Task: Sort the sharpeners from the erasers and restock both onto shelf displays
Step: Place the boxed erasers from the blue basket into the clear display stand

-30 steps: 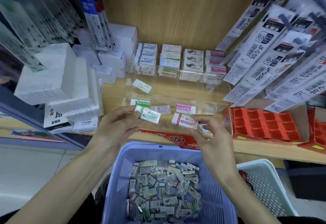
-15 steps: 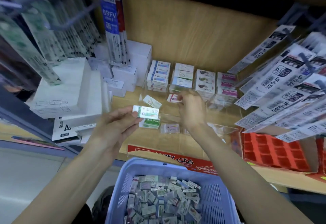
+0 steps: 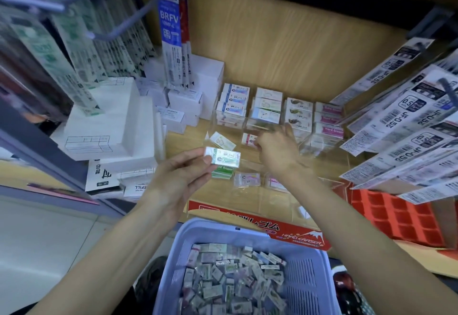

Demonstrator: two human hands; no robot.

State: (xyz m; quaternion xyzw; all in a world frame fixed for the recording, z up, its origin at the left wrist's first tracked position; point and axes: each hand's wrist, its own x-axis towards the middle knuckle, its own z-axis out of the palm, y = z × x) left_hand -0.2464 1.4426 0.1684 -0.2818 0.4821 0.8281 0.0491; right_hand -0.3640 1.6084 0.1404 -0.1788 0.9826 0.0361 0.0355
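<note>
Wooden shelf (image 3: pixel 188 141) shows back stacks (image 3: pixel 267 106) filled, front slots sparse; left hand (image 3: pixel 178 178) fingers pinch a green eraser (image 3: pixel 223 157); right hand (image 3: pixel 275 146) fingers set a second eraser (image 3: pixel 249 139) mid-shelf; basket (image 3: pixel 319 277) heaped, so most restocking seemingly remains.

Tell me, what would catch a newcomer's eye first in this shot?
The lavender basket at bottom centre, heaped with small wrapped packs. Above it, the left hand pinches a green-and-white eraser while the right hand holds a red-and-white eraser at the clear shelf display.
</note>
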